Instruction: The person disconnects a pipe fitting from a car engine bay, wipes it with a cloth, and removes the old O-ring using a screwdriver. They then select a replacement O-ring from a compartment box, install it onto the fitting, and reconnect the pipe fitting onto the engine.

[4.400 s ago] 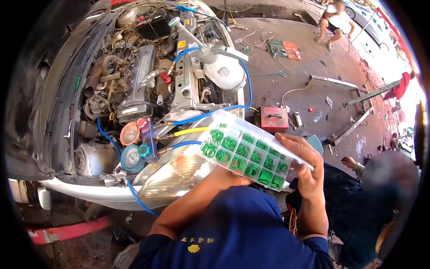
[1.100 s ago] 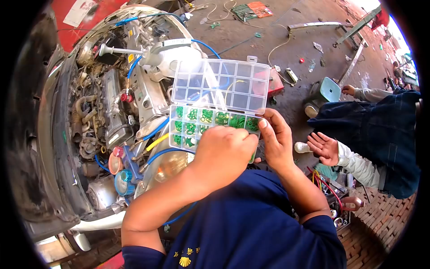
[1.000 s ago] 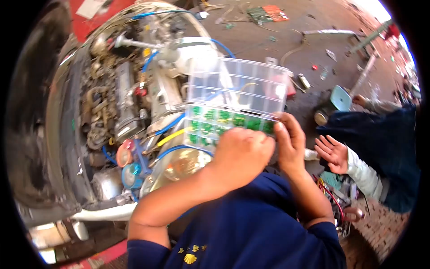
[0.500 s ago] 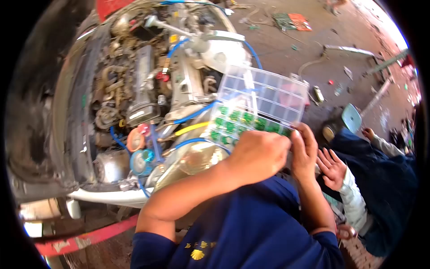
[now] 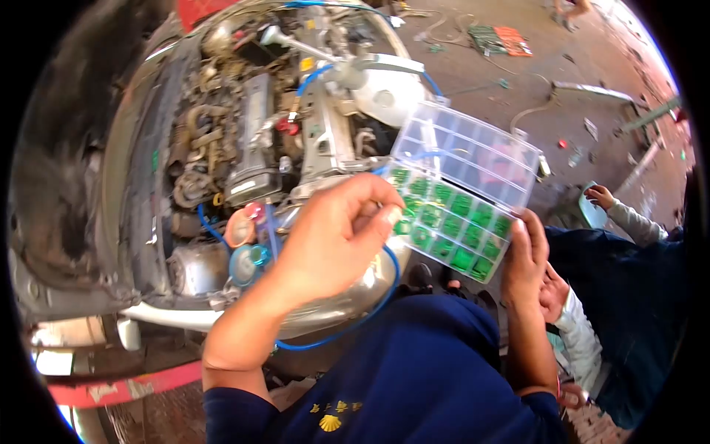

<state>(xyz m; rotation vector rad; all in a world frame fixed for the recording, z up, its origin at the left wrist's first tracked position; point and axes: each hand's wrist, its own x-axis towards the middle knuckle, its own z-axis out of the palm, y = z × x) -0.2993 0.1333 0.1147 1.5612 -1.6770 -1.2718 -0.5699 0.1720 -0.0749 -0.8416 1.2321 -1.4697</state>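
A clear compartment case [image 5: 462,231] full of green rings is tilted in front of me, its transparent lid [image 5: 473,152] raised. My right hand [image 5: 523,263] grips the case's right end, thumb on the edge. At the left end, my left hand [image 5: 329,240] has thumb and forefinger pinched together beside the compartments; whatever is between the fingertips is too small to make out.
An open engine bay [image 5: 251,140] lies left, with a gauge set [image 5: 255,240] and a blue hose [image 5: 396,266] near the headlight. A co-worker's hand [image 5: 553,296] is close behind my right hand; their other hand [image 5: 600,196] is farther right. A tool roll [image 5: 501,41] lies on the floor.
My left hand has lifted off the compartments and moved left, uncovering more green rings. In the view, the case has shifted right and tilted more. The co-worker's near hand now sits partly behind mine.
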